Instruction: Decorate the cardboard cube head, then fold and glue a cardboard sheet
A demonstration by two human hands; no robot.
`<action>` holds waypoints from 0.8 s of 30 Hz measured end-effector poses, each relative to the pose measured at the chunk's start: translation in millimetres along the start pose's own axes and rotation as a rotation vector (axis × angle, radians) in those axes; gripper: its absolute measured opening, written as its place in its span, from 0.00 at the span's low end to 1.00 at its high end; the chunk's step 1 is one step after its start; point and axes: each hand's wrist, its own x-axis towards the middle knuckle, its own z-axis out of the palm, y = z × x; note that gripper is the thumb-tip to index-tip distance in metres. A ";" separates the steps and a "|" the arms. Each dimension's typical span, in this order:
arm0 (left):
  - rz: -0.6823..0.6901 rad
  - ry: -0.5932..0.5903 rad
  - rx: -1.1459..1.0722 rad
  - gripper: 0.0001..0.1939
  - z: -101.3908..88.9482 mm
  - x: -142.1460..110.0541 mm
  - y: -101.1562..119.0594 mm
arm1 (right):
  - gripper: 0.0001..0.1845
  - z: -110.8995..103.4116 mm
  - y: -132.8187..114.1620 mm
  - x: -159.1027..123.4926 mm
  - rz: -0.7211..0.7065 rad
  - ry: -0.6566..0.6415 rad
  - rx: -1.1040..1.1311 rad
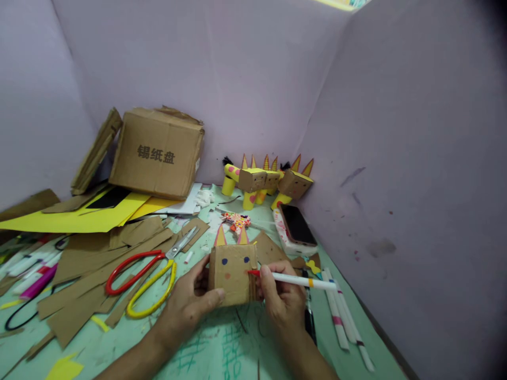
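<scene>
My left hand (pixel 192 303) grips a small cardboard box head (pixel 234 287) by its left side, thumb across the front. Two pointed pink-edged yellow ears stand on top of the box, and its front bears two dark blue eye dots and a reddish cheek spot. Pinched in my right hand (pixel 283 301) is a white felt-tip marker (pixel 301 279) with a red tip. That tip meets the box front at the right, below the right eye, where a reddish mark shows. Some of my right fingers are hidden beside the box.
Scissors (pixel 170 258) with red and yellow handles lie on cardboard scraps (pixel 83 295) at left. Behind stand a large cardboard box (pixel 158 153) and finished cardboard animals (pixel 253 182). At right are a phone (pixel 297 224) and several markers (pixel 340 311), near the wall (pixel 396 158).
</scene>
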 end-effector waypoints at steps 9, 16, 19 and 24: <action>0.003 -0.005 -0.010 0.38 -1.3 0.6 -2.8 | 0.15 -0.6 1.7 0.3 -0.025 0.004 -0.030; -0.001 -0.008 -0.012 0.38 -0.8 0.1 -1.7 | 0.14 1.1 -3.7 -0.9 -0.026 0.013 -0.032; -0.002 -0.008 -0.017 0.38 -0.7 -0.4 -2.5 | 0.14 2.3 -5.3 -1.0 -0.024 0.042 -0.048; -0.003 0.004 -0.013 0.38 -1.0 0.4 -3.6 | 0.14 3.2 -5.2 -0.9 -0.040 0.028 -0.021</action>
